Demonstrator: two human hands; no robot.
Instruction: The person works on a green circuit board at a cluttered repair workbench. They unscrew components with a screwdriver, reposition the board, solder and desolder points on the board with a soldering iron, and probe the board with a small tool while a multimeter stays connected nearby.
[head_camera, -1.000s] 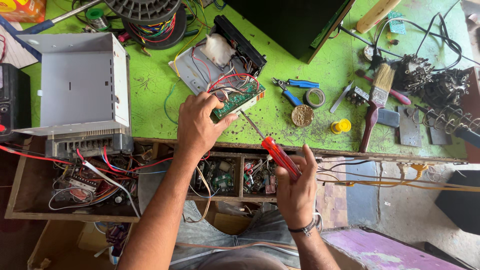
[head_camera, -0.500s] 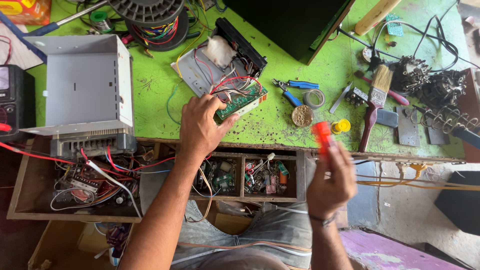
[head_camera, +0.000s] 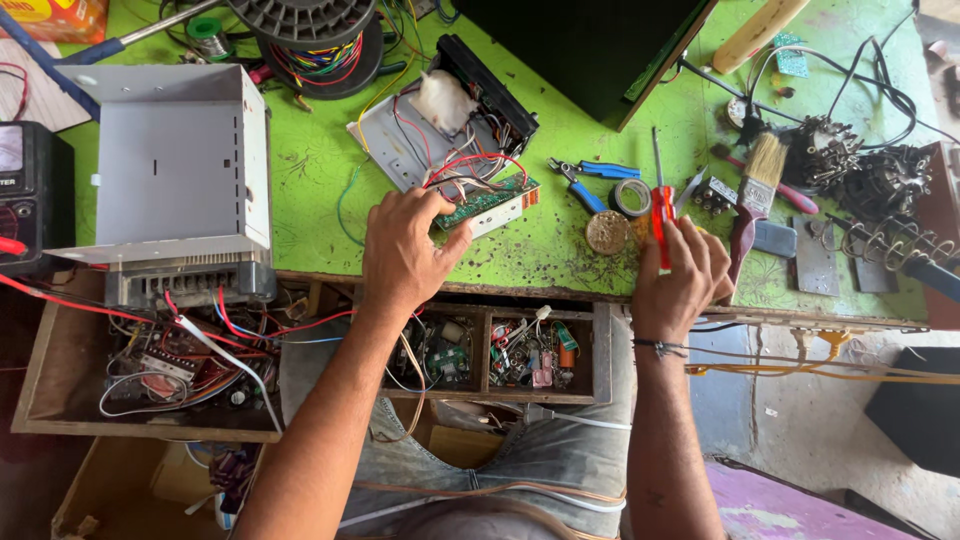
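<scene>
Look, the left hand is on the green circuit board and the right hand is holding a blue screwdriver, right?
Not quite. The head view shows the left hand on the green circuit board, but the screwdriver in the right hand has a red handle, not a blue one.

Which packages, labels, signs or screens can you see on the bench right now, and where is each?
Carton: far left corner of the green bench, orange and yellow, boxy, cut off by the frame edge.
Meter: left edge, beside the grey metal case; black body with a pale rectangular display window.
Tape roll: small ring near the right hand.
No signs visible.
</scene>
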